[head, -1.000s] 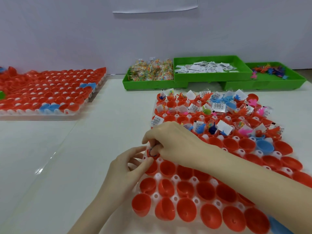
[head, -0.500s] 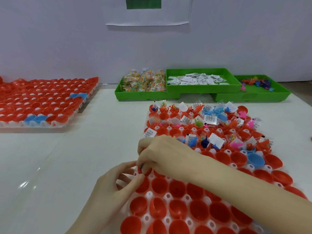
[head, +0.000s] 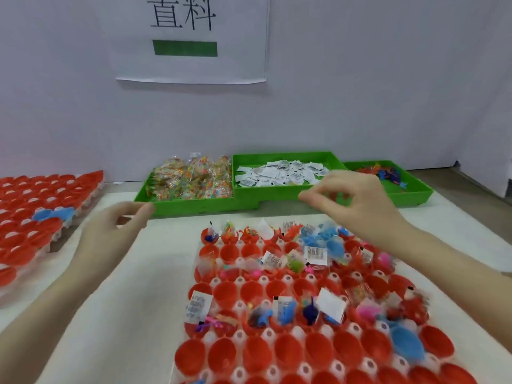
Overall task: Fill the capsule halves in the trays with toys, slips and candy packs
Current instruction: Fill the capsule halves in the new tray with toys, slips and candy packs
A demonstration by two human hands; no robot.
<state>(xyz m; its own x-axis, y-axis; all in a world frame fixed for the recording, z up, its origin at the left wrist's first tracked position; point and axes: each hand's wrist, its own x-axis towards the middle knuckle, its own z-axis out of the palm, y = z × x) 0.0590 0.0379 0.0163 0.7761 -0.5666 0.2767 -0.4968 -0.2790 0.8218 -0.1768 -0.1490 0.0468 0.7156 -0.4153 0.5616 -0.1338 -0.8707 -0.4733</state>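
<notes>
Both hands raised above worktop (head: 138, 286). Left hand (head: 116, 231) loosely curled, holding nothing visible. Right hand (head: 357, 200) fingers pinched together; contents blurred, cannot tell. Capsule tray (head: 277, 336) below, far rows filled. Three green bins (head: 243, 200) behind: candy packs (head: 194, 178), slips (head: 279, 173), toys (head: 385, 173). Second red tray (head: 33, 214) left.

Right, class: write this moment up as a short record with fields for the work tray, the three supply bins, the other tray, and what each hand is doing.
Work tray: capsule tray, far rows holding toys and slips, near rows of red halves empty; one blue half at right.
Supply bins: candy packs in left bin, paper slips in middle bin, toys in right bin.
Other tray: red halves at far left, a few blue.
Left hand: raised, reaching toward the bins, holding nothing visible.
Right hand: raised before the slip bin, thumb and fingers near together, nothing visible between them.
</notes>
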